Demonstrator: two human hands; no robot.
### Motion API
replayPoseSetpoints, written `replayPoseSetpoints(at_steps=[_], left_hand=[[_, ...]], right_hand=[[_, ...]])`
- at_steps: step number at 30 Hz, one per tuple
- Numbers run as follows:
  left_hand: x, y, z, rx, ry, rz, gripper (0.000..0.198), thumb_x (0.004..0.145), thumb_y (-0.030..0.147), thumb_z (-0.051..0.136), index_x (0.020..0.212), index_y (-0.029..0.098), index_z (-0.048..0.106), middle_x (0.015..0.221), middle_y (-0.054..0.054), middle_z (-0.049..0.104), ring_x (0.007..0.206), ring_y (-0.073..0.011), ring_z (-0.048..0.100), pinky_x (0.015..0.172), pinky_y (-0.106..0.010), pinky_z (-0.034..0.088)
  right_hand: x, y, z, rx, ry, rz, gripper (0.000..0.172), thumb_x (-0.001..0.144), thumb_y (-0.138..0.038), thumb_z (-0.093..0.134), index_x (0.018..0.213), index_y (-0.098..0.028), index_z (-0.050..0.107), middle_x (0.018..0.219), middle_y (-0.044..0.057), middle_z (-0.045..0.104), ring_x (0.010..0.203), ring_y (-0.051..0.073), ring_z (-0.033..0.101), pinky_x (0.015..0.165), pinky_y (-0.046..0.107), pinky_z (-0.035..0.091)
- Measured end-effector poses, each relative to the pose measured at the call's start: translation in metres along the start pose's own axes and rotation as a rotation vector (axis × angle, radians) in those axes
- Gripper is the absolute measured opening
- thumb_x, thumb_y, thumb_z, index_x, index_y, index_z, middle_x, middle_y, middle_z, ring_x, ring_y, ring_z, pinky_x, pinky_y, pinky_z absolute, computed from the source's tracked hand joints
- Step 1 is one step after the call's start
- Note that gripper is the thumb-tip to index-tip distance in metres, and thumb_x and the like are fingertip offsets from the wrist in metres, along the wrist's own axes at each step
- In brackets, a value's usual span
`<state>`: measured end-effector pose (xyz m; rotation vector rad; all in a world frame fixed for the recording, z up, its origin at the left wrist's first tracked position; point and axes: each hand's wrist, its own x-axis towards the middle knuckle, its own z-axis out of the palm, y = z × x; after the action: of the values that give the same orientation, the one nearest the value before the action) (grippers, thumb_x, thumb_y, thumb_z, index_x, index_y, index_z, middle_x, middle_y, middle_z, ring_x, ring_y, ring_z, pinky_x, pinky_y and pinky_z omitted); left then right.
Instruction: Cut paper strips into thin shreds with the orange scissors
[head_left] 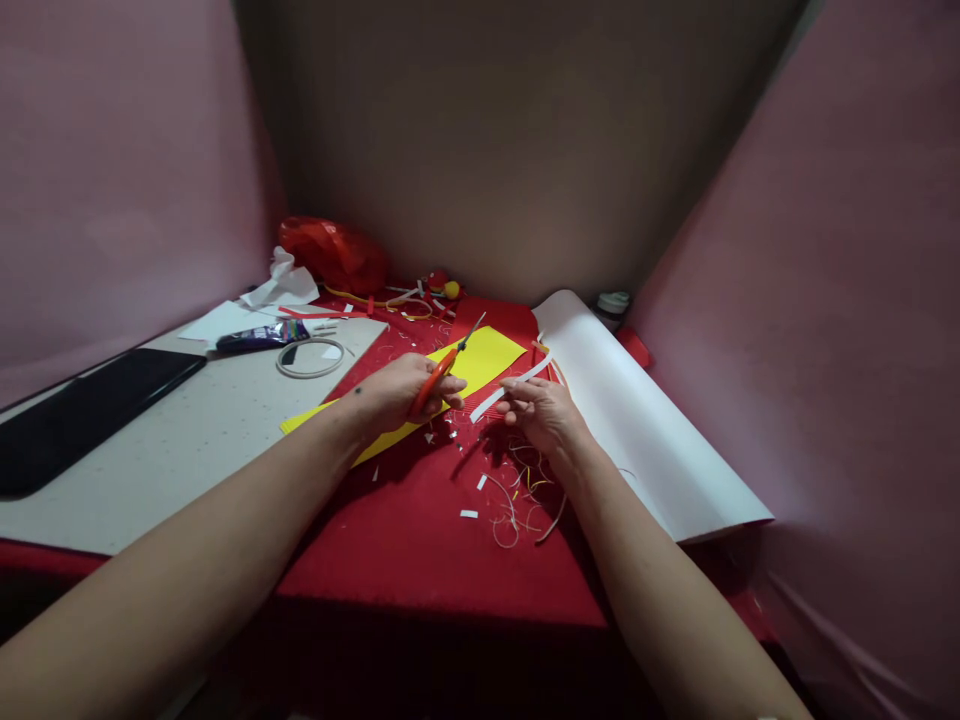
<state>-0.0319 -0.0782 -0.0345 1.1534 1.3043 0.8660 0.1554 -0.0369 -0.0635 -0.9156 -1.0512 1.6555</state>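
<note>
My left hand (405, 390) is closed around the orange handles of a pair of scissors (436, 380), whose blades point away and to the right. Between the thumb and fingers of my right hand (544, 410) is a narrow white paper strip (489, 404), which slants up to the right. The scissors and the strip are apart. Beneath my left hand lies a long sheet of yellow paper (487, 360). Small white scraps (469, 514) and thin curled trimmings (517, 500) are scattered on the red cloth below my right hand.
At right lies a large curled white sheet (645, 420). A pale board (247, 430) on the left bears a black slab (90, 420), a dark tube (262, 337) and a grey ring (309, 372). A red plastic bag (334, 252) and crumpled white paper (281, 280) sit behind.
</note>
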Motion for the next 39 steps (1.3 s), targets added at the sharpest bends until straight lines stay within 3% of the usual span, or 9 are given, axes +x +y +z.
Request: replayPoseSetpoints(at_steps=[6, 11, 17, 23, 30, 35, 39], left_hand=[[-0.002, -0.003, 0.007, 0.154, -0.119, 0.05, 0.022, 0.061, 0.035, 0.067, 0.064, 0.016, 0.056, 0.055, 0.0, 0.052, 0.044, -0.0069, 0.037, 0.044, -0.024, 0.027], [-0.004, -0.005, 0.011, 0.237, -0.085, 0.067, 0.024, 0.057, 0.03, 0.067, 0.074, 0.016, 0.056, 0.056, 0.001, 0.053, 0.046, -0.0087, 0.043, 0.045, -0.023, 0.031], [0.0, -0.008, 0.011, 0.172, -0.06, 0.069, 0.025, 0.056, 0.023, 0.066, 0.075, 0.015, 0.052, 0.053, 0.002, 0.053, 0.044, -0.0089, 0.045, 0.043, -0.023, 0.032], [0.003, -0.011, 0.013, 0.145, -0.023, 0.127, 0.025, 0.055, 0.02, 0.067, 0.074, 0.016, 0.051, 0.058, 0.002, 0.053, 0.047, -0.0087, 0.048, 0.045, -0.022, 0.035], [-0.005, -0.003, 0.02, 0.147, -0.012, 0.095, 0.025, 0.057, 0.022, 0.066, 0.075, 0.017, 0.049, 0.055, 0.003, 0.054, 0.045, -0.0092, 0.048, 0.043, -0.022, 0.035], [-0.006, 0.001, 0.015, 0.454, 0.127, 0.057, 0.017, 0.064, 0.027, 0.059, 0.071, 0.017, 0.048, 0.053, 0.0, 0.055, 0.046, -0.0127, 0.05, 0.044, -0.023, 0.033], [-0.011, 0.01, 0.011, 0.822, 0.156, 0.166, 0.021, 0.07, 0.037, 0.053, 0.072, 0.017, 0.049, 0.067, -0.004, 0.059, 0.058, -0.0143, 0.051, 0.05, -0.023, 0.033]], right_hand=[[-0.001, 0.002, 0.001, -0.011, -0.024, -0.064, 0.007, 0.066, -0.012, 0.066, 0.066, -0.013, 0.059, 0.056, 0.003, 0.06, 0.048, 0.011, 0.06, 0.038, 0.018, 0.046], [-0.003, 0.001, 0.002, 0.006, -0.026, -0.09, 0.007, 0.065, -0.013, 0.067, 0.067, -0.011, 0.06, 0.057, 0.003, 0.06, 0.048, 0.011, 0.059, 0.04, 0.019, 0.047], [-0.002, -0.001, 0.0, 0.046, -0.039, -0.077, 0.006, 0.065, -0.013, 0.066, 0.068, -0.011, 0.061, 0.059, 0.003, 0.061, 0.049, 0.011, 0.06, 0.042, 0.019, 0.049], [-0.004, 0.004, 0.002, 0.047, -0.12, -0.014, 0.017, 0.06, -0.009, 0.068, 0.076, -0.012, 0.062, 0.059, 0.002, 0.062, 0.05, 0.014, 0.062, 0.046, 0.023, 0.052], [-0.013, 0.008, 0.014, -0.024, -0.159, 0.087, 0.012, 0.06, -0.008, 0.067, 0.06, -0.013, 0.057, 0.055, 0.006, 0.063, 0.05, 0.014, 0.062, 0.045, 0.022, 0.052], [-0.009, 0.007, 0.011, 0.003, -0.09, 0.025, 0.011, 0.06, -0.006, 0.066, 0.06, -0.012, 0.057, 0.054, 0.004, 0.062, 0.05, 0.014, 0.062, 0.049, 0.023, 0.054], [-0.004, 0.007, 0.008, 0.033, -0.023, -0.034, 0.013, 0.059, -0.005, 0.066, 0.059, -0.012, 0.055, 0.054, 0.004, 0.061, 0.049, 0.014, 0.063, 0.049, 0.024, 0.054]])
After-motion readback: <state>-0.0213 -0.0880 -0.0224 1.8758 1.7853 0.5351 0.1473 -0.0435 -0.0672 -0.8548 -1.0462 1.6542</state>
